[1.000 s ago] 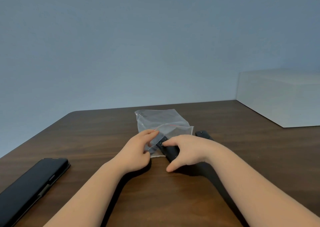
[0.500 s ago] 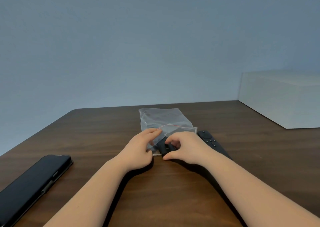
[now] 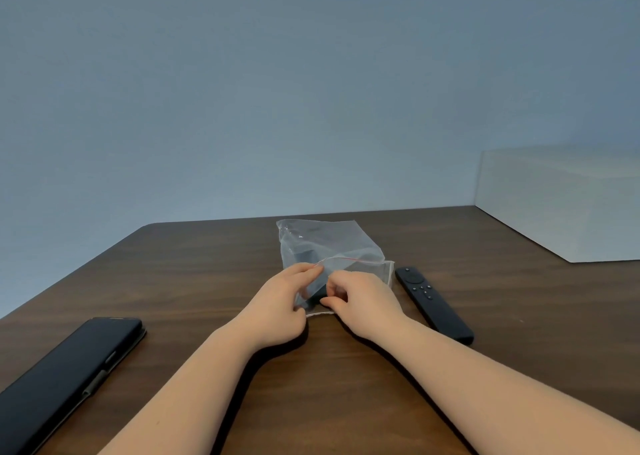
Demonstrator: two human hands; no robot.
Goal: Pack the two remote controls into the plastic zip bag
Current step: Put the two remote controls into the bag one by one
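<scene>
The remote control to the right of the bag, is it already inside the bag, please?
No, the remote control lies bare on the table, just right of the zip bag.

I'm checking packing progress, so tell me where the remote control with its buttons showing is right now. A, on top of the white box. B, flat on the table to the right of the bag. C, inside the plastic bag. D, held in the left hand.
B: the remote control lies flat on the table, right of the plastic bag, with neither hand touching it.
</scene>
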